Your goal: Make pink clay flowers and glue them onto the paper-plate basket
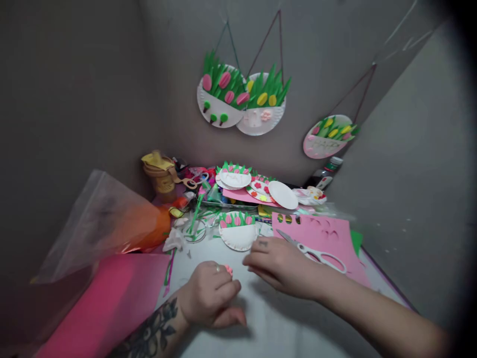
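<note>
My left hand point(214, 293) is curled over the white table point(276, 333), with a small pink piece point(228, 270) showing at its knuckles, pinched by the fingers. To its right, my right hand point(274, 263) has its fingers bent together and pointing left; whatever lies between them, if anything, is hidden. Just behind the hands lies a white paper plate point(238, 238) with green paper grass and pink tulips. White-handled scissors point(313, 251) rest on a pink sheet point(316, 226) with cut-out holes, beyond my right wrist.
More decorated plates point(234, 178) and a plain plate point(283, 195) are piled at the back. A lidded cup point(160, 179), an orange bag point(145, 226) and a pink sheet point(112, 293) stand or lie left. Decorated plates point(261, 122) hang on the wall; a bottle point(328, 171) is back right.
</note>
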A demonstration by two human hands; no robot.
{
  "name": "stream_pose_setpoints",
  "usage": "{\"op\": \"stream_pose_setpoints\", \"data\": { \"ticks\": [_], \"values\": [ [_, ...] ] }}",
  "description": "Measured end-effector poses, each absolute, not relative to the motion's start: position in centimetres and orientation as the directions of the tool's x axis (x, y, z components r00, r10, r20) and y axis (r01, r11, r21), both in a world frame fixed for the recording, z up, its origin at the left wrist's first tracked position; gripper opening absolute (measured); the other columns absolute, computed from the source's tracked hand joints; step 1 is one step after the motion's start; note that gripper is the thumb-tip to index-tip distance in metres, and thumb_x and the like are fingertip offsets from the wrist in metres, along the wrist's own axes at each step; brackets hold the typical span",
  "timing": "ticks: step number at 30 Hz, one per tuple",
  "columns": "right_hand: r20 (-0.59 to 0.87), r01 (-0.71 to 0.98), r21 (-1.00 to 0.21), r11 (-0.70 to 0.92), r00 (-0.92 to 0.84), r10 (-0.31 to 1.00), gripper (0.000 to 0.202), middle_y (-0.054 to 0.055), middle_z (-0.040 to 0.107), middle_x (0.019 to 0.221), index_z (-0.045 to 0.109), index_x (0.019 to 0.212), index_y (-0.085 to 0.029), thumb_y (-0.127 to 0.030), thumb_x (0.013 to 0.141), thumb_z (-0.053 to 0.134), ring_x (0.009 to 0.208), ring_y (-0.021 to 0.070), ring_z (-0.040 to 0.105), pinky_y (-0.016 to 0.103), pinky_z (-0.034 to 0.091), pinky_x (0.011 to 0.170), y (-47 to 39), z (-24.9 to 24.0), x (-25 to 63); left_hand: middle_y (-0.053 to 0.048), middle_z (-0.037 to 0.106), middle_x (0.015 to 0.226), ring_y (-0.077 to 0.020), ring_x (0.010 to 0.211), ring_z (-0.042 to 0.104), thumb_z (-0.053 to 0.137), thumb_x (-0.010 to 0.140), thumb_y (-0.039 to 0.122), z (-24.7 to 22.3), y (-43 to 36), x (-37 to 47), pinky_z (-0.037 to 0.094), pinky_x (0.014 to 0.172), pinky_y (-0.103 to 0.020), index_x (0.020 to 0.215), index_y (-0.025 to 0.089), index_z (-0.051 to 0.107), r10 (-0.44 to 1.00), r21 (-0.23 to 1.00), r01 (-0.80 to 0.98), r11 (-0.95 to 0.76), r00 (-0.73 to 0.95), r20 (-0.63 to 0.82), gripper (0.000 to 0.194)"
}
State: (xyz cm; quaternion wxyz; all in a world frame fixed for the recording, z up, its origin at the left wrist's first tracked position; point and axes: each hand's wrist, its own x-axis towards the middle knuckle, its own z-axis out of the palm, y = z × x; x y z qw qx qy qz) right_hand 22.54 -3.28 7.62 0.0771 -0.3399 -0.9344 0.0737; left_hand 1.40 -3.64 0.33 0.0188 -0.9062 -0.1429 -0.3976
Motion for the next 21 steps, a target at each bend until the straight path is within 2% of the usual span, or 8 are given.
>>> {"op": "stream_pose_setpoints", "data": {
  "ticks": [3,7,11,16,21],
  "values": [
    [0.106,0.484,-0.087,0.871,-0.865,0.491,0.016,0.004,0.063,0.081,0.068,0.09,-0.021,-0.022,0.089,0.052,0.077,0.0178,0.055,0.027,0.037,0.064,0.2,6.5,17.0,0.0,0.046,0.048,-0.0143,0.045,0.042,0.029,0.092,0.055,0.0,-4.1,1.7,0.027,0.045,-0.03,0.079,0.015,0.058,0.171,0.014,0.262,-0.965,0.59,0.789,0.052],
    [0.087,0.28,0.049,0.959,-0.958,0.275,0.011,0.002,0.065,0.086,0.068,0.092,-0.024,-0.023,0.088,0.058,0.084,0.0192,0.053,0.028,0.035,0.062,3.7,3.7,10.8,0.002,0.042,0.047,-0.0123,0.043,0.039,0.037,0.087,0.062,-0.6,-4.4,2.1,0.025,0.043,-0.03,0.074,0.015,0.059,0.126,-0.003,0.22,-0.976,0.568,0.814,0.054],
    [0.075,0.065,0.21,0.976,-0.996,0.05,0.015,0.005,0.066,0.094,0.067,0.093,-0.02,-0.023,0.093,0.052,0.09,0.0204,0.052,0.03,0.034,0.063,5.7,1.4,7.5,0.004,0.04,0.047,-0.0113,0.042,0.037,0.042,0.084,0.064,-0.6,-4.5,2.4,0.022,0.041,-0.031,0.072,0.013,0.061,0.089,-0.017,0.181,-0.983,0.562,0.823,0.056],
    [0.043,-0.084,0.217,0.973,-0.995,-0.095,0.023,0.007,0.064,0.09,0.064,0.093,-0.016,-0.016,0.096,0.042,0.09,0.0215,0.051,0.032,0.034,0.062,6.4,-0.1,6.0,0.003,0.042,0.047,-0.0111,0.042,0.037,0.043,0.087,0.059,-0.6,-4.4,2.4,0.023,0.042,-0.031,0.069,0.014,0.061,0.127,0.035,0.178,-0.983,0.538,0.834,0.051],
    [0.012,-0.212,0.183,0.96,-0.976,-0.218,0.022,0.006,0.064,0.084,0.064,0.087,-0.015,-0.017,0.095,0.044,0.083,0.0206,0.052,0.033,0.034,0.061,6.5,-0.5,4.9,0.003,0.041,0.047,-0.0109,0.042,0.038,0.044,0.087,0.056,-0.8,-4.3,2.3,0.025,0.042,-0.03,0.066,0.015,0.06,0.148,0.051,0.191,-0.98,0.54,0.829,0.048]
  ]
}}
